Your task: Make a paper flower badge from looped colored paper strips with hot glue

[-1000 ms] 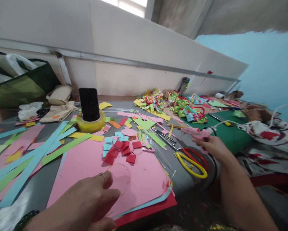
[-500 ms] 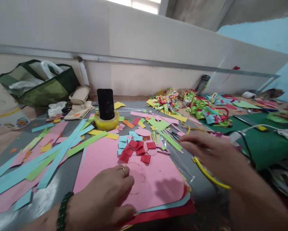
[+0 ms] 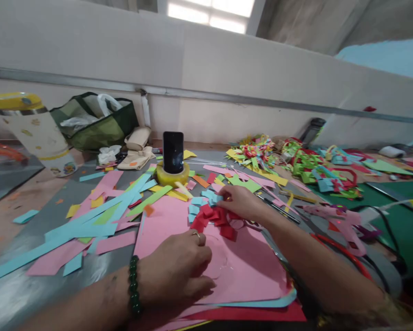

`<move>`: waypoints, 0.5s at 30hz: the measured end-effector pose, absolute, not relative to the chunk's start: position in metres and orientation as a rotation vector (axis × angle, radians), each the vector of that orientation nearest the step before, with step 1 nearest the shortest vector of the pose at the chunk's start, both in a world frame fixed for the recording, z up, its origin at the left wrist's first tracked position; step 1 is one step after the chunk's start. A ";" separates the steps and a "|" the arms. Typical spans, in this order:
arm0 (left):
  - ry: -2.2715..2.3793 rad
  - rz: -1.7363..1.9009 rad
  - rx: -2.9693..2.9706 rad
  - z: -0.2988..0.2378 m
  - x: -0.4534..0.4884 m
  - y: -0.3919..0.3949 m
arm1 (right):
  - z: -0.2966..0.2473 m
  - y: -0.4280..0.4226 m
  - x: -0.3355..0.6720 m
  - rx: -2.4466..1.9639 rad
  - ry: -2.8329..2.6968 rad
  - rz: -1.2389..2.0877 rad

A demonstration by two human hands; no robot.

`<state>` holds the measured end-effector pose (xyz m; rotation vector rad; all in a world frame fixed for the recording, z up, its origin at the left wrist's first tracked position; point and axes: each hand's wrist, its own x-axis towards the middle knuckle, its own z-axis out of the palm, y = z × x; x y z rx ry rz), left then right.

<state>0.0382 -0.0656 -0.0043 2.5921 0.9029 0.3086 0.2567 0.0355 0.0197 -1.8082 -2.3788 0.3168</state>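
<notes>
My left hand (image 3: 180,262), with a ring and a green bead bracelet, rests on a pink paper sheet (image 3: 254,271). Its fingers are bent and the thumb is spread from them. Faint outlines show on the sheet beside the fingertips. At the sheet's far edge, my right hand (image 3: 242,202) pinches a light blue paper piece (image 3: 212,197) among other blue ones. Small red paper pieces (image 3: 209,215) lie in a loose pile just below those fingers, partly hidden. Blue and red sheets show under the pink one.
A phone (image 3: 173,151) stands in a yellow tape roll (image 3: 172,176). Paper strips (image 3: 85,227) cover the left side. On the right are a pink glue gun (image 3: 340,223), cables and a pen (image 3: 278,209). A tumbler (image 3: 44,138) and a bag (image 3: 99,126) stand at back left.
My right hand has moved left from beside the sheet to the blue pieces and closed on one. The red pieces have shifted. The view has turned left, showing more of the tumbler.
</notes>
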 end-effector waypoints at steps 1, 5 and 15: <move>0.892 0.319 2.604 -0.004 0.038 -0.065 | 0.022 0.036 0.259 -1.799 -2.354 0.319; 0.876 0.334 2.643 -0.004 0.037 -0.062 | 0.035 0.039 0.269 -1.752 -2.258 0.287; 0.872 0.352 2.561 -0.005 0.037 -0.063 | 0.035 0.009 0.258 -1.456 -2.005 0.841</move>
